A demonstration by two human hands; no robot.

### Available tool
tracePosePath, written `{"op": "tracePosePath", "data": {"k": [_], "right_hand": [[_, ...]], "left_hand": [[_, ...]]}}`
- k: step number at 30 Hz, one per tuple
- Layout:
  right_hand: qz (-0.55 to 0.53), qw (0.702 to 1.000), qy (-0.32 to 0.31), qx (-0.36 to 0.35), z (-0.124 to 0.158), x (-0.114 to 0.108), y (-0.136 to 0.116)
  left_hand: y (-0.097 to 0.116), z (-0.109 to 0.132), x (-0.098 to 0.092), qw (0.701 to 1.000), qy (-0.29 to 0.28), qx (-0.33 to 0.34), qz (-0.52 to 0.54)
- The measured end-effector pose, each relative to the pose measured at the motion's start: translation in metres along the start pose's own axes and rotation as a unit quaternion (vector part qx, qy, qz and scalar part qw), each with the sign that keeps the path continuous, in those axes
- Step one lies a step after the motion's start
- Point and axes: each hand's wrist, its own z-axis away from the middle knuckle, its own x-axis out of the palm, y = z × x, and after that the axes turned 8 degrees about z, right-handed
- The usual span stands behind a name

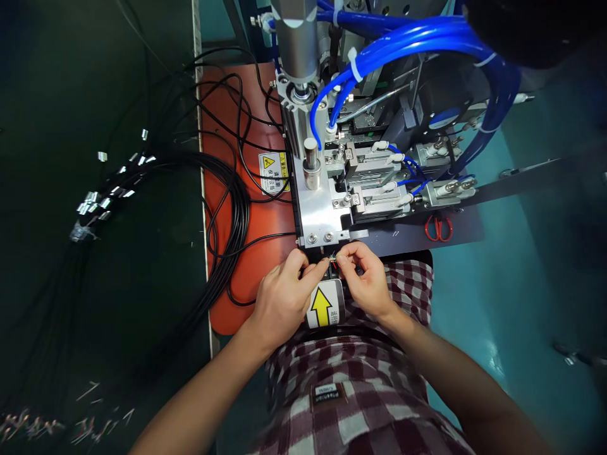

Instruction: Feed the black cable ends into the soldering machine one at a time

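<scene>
My right hand (367, 278): thumb and forefinger pinched together on a tiny pale piece with thin red wires (332, 258).
My left hand (284, 291): curled, fingertips right against the piece's other side; whether they pinch it or only press, I cannot tell.
Where the piece sits: at the near edge of the silver metal machine plate (317, 215), just beyond the white sticker with a yellow arrow (322, 304).
Done so far: the piece is at the machine's front; I'd judge it is being lined up or seated.
Left to do: letting go; neither hand is clear of it, so this one looks unfinished.
Black cable coil (241, 208): on the orange-red mat (222, 319), one strand reaching the machine's left edge.
Silver-tipped black cable bundle (95, 205): off to my left; finished or waiting, I cannot tell.
Red-handled scissors (439, 229): lying apart, untouched.
</scene>
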Motion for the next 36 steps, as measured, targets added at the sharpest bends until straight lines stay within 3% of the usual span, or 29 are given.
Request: {"op": "tracePosePath", "data": {"k": [4, 9, 13, 17, 22, 27, 36], "right_hand": [[-0.022, 1.0, 0.001, 0.011, 0.0, 0.0, -0.002], [-0.135, 0.985, -0.043, 0.099, -0.002, 0.0, -0.012], [-0.11, 0.989, -0.011, 0.093, -0.003, 0.0, -0.017], [-0.125, 0.984, -0.048, 0.118, -0.003, 0.0, -0.016], [0.014, 1.0, 0.01, 0.004, -0.001, -0.001, -0.009], [0.107, 0.991, 0.013, -0.083, -0.002, -0.005, -0.009], [0.187, 0.978, 0.007, -0.086, -0.002, -0.008, -0.021]], "left_hand": [[0.001, 0.0, 0.0, 1.0, 0.004, 0.004, -0.004], [0.001, 0.0, 0.0, 1.0, 0.001, 0.004, -0.013], [0.0, 0.0, 0.0, 1.0, -0.004, 0.001, -0.014], [0.001, -0.001, 0.0, 1.0, -0.008, 0.004, -0.023], [0.001, -0.002, -0.001, 0.999, -0.004, 0.013, -0.029], [0.0, -0.001, -0.001, 0.999, -0.005, 0.017, -0.028], [0.001, -0.001, 0.0, 0.999, -0.003, 0.02, -0.037]]}}
